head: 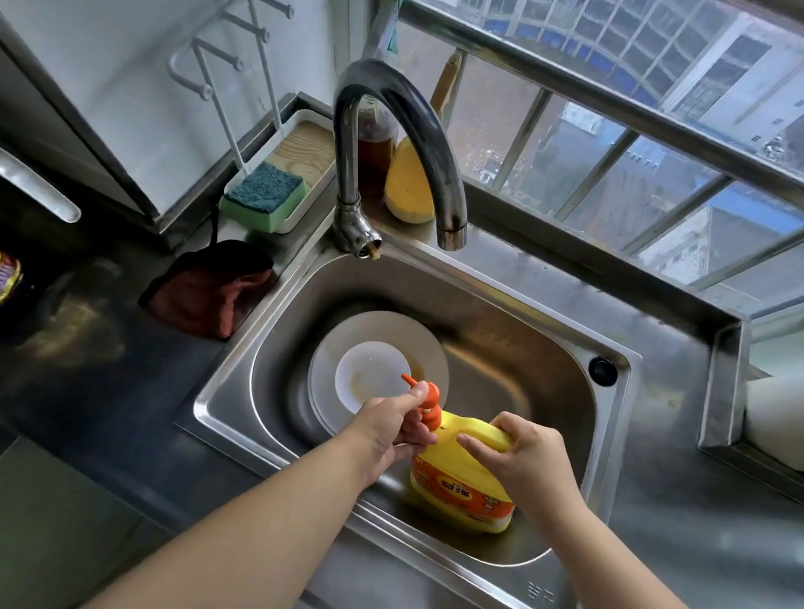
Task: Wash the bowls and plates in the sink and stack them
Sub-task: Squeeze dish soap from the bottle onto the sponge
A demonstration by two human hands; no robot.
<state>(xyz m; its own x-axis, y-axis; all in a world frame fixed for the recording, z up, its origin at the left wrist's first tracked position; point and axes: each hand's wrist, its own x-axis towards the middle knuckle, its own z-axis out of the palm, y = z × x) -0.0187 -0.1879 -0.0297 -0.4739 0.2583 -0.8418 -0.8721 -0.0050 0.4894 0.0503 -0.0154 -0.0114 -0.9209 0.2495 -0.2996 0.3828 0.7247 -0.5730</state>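
Note:
A white bowl [370, 373] sits on a stack of white plates [417, 338] at the bottom of the steel sink [519, 358]. A yellow dish-soap bottle [461, 489] with an orange pump stands over the sink's near edge. My left hand [390, 428] is closed around the orange pump head [425, 397], whose nozzle points over the bowl. My right hand [529, 458] grips the bottle's yellow handle. No water runs from the curved tap [401, 130].
A green-and-blue sponge [265, 197] lies in a white tray behind the sink's left corner. A dark red cloth [210, 288] is on the counter to the left. A brown bottle and a yellow object stand behind the tap, under a barred window.

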